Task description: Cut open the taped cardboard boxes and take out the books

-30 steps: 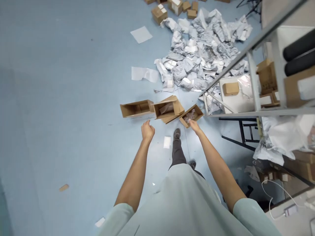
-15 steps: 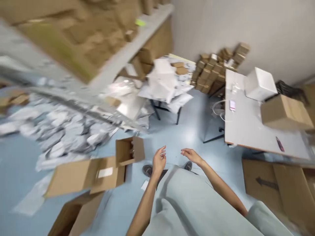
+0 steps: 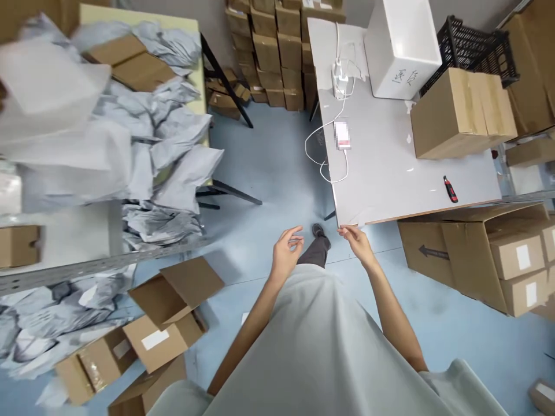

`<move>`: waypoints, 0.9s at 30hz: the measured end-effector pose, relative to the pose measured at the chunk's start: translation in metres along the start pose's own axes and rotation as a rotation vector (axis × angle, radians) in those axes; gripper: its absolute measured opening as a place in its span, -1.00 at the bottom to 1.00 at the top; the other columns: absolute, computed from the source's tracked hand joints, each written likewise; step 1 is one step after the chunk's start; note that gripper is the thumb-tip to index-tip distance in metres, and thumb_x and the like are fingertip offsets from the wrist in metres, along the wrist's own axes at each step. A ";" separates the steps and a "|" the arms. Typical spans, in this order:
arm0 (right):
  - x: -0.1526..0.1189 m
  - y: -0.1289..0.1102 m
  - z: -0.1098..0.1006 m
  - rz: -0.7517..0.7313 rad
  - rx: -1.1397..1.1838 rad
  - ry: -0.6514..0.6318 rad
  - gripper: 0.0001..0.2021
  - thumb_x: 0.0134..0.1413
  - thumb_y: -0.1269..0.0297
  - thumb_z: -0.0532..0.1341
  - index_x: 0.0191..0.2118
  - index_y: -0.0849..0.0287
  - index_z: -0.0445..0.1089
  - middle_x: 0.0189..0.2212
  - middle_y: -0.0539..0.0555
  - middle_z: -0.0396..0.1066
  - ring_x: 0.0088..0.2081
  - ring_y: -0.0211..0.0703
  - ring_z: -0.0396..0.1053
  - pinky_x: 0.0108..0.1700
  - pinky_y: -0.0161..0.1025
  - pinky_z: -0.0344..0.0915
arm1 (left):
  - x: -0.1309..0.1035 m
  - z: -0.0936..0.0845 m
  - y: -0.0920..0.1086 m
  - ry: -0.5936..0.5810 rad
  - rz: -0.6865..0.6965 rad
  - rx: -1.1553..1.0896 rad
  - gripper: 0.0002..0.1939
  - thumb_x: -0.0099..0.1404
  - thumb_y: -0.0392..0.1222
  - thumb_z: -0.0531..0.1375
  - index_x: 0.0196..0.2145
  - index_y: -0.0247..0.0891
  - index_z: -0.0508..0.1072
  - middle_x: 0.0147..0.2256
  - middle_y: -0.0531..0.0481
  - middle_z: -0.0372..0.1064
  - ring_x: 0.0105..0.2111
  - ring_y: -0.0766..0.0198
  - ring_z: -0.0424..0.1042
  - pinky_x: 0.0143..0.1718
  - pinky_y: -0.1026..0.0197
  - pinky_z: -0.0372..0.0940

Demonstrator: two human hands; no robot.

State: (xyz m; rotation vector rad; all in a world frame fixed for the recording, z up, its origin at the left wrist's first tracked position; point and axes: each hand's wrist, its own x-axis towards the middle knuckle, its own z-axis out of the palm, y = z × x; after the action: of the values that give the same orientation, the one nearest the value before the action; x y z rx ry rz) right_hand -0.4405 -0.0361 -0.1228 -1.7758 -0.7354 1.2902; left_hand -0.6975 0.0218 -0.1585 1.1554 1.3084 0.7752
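My left hand (image 3: 287, 251) is in front of my body with nothing in it, its fingers loosely bent and apart. On the other side, my right hand (image 3: 356, 242) is also free, fingers slightly curled, close to the near left corner of the white table (image 3: 381, 190); whether it touches the edge I cannot tell. On that table lie a phone (image 3: 342, 134) with a white charging cable (image 3: 307, 138) and a red and black box cutter (image 3: 450, 189). A closed cardboard box (image 3: 459, 115) and a white bin (image 3: 403, 52) stand farther back.
Grey mailer bags (image 3: 173, 115) cover a yellow table at left. Open cardboard boxes (image 3: 169, 341) lie on the floor at lower left. A large open carton (image 3: 451, 260) with boxes inside stands at right. Stacked boxes (image 3: 277, 58) line the wall behind a black crate (image 3: 472, 52).
My view has swung right and moved forward, so the white table and the bag-covered table are nearer. Both hands stay raised and free.
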 end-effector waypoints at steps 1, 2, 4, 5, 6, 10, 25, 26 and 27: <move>0.009 -0.003 -0.011 0.019 -0.004 0.025 -0.33 0.11 -0.48 0.41 -0.01 0.04 0.65 0.00 0.25 0.77 0.13 0.24 0.69 0.34 0.22 0.53 | 0.015 0.015 0.005 -0.025 -0.021 0.005 -0.58 0.32 -0.17 0.27 0.12 -0.20 0.65 0.14 -0.20 0.61 -0.10 0.17 0.68 -0.01 0.06 0.65; 0.018 -0.006 -0.022 0.043 -0.009 0.048 -0.32 0.12 -0.48 0.40 0.00 0.05 0.65 0.02 0.26 0.76 0.12 0.23 0.70 0.34 0.23 0.53 | 0.030 0.029 0.010 -0.051 -0.040 0.013 -0.58 0.34 -0.16 0.26 0.12 -0.21 0.64 0.13 -0.20 0.62 -0.12 0.18 0.67 -0.01 0.06 0.64; 0.035 -0.011 -0.043 0.100 -0.023 0.089 -0.32 0.15 -0.48 0.39 0.02 0.07 0.66 0.03 0.28 0.76 0.11 0.24 0.70 0.32 0.24 0.54 | 0.059 0.057 0.020 -0.092 -0.070 0.033 -0.59 0.38 -0.13 0.26 0.14 -0.21 0.64 0.12 -0.18 0.63 -0.15 0.21 0.65 -0.02 0.08 0.63; 0.043 -0.014 -0.053 0.130 -0.030 0.104 -0.32 0.18 -0.47 0.39 0.03 0.08 0.66 0.03 0.28 0.76 0.11 0.24 0.70 0.31 0.24 0.55 | 0.073 0.070 0.025 -0.104 -0.082 0.041 -0.58 0.40 -0.10 0.26 0.16 -0.20 0.63 0.12 -0.17 0.63 -0.16 0.21 0.64 -0.02 0.10 0.62; 0.052 -0.017 -0.062 0.158 -0.036 0.117 -0.34 0.20 -0.45 0.38 0.03 0.08 0.66 0.03 0.28 0.76 0.12 0.25 0.70 0.31 0.25 0.55 | 0.085 0.081 0.030 -0.110 -0.097 0.047 -0.57 0.44 -0.07 0.26 0.19 -0.20 0.63 0.12 -0.16 0.63 -0.15 0.21 0.63 -0.03 0.11 0.60; 0.089 -0.032 -0.094 0.234 -0.070 0.171 -0.42 0.28 -0.36 0.40 0.04 0.08 0.68 0.04 0.27 0.76 0.13 0.25 0.70 0.31 0.25 0.56 | 0.120 0.117 0.047 -0.103 -0.198 0.054 -0.55 0.52 0.03 0.24 0.23 -0.19 0.63 -0.01 -0.12 0.66 -0.19 0.20 0.61 -0.10 0.17 0.58; 0.278 -0.049 -0.166 0.097 -0.249 -0.122 -0.91 0.42 0.22 0.47 -0.21 -0.02 0.64 -0.16 0.08 0.68 -0.04 -0.10 0.67 0.01 -0.27 0.61 | 0.173 0.230 0.061 0.238 -0.449 0.248 -0.67 0.63 0.05 0.26 0.07 -0.13 0.77 -0.48 0.05 0.55 -0.54 0.29 0.54 -0.49 0.34 0.45; 0.289 -0.045 -0.170 0.108 -0.241 -0.160 -0.89 0.41 0.23 0.48 -0.22 -0.02 0.62 -0.16 0.09 0.67 -0.05 -0.10 0.67 -0.01 -0.28 0.61 | 0.176 0.238 0.058 0.237 -0.469 0.247 -0.68 0.63 0.03 0.26 0.07 -0.12 0.77 -0.48 0.05 0.56 -0.54 0.28 0.55 -0.47 0.34 0.47; 0.298 -0.042 -0.175 0.123 -0.236 -0.186 -0.87 0.40 0.24 0.48 -0.24 -0.01 0.60 -0.17 0.10 0.66 -0.06 -0.10 0.67 -0.02 -0.28 0.62 | 0.179 0.246 0.055 0.235 -0.491 0.242 -0.68 0.63 0.03 0.26 0.06 -0.12 0.78 -0.48 0.05 0.56 -0.54 0.27 0.55 -0.45 0.33 0.48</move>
State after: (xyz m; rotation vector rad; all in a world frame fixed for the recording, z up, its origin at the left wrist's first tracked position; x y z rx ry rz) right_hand -0.1820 0.1821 -0.2032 -1.9298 -0.9259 1.5187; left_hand -0.4206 0.1557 -0.1913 0.8850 1.8318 0.4034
